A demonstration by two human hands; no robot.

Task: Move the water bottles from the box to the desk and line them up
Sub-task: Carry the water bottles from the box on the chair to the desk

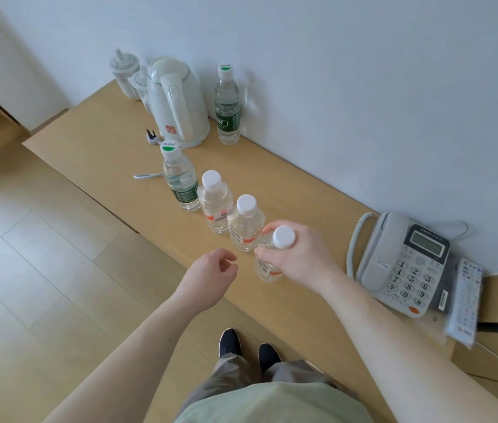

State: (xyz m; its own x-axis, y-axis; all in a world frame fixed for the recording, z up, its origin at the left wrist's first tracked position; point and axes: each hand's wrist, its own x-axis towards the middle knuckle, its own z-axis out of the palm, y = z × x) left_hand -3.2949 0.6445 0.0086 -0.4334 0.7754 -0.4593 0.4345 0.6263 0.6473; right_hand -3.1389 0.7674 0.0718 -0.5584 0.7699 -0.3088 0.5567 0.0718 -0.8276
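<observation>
Four bottles form the row on the desk [317, 196], counting the one you hold. Your right hand [299, 254] grips the near bottle [267, 270] around its shoulder, just under the white cap [284, 237], with its base at or just above the wood; I cannot tell whether it touches yet. It sits just beside the middle white-capped bottle [246, 222], which stands next to the far white-capped bottle [214, 198] and then the green-labelled bottle [180, 181]. Your left hand [211, 271] hovers near the desk edge, fingers loosely curled and holding nothing.

To do this step well, set the base down flat, keep the bottle upright, and match the diagonal line and spacing of the others before you let go. Release gently; thin clear plastic filled with water will likely rock if nudged, and the neighbours stand close enough to be bumped.

Bottles are ribbed, transparent cylinders with smooth round caps and paper-like label bands, orange-trimmed on three. Smooth pale wood laminate covers the desk. Farther off stand a glossy white kettle [177, 102], another green-labelled bottle by the wall [227, 108], and a grey phone [406, 264]. No box is in view.
</observation>
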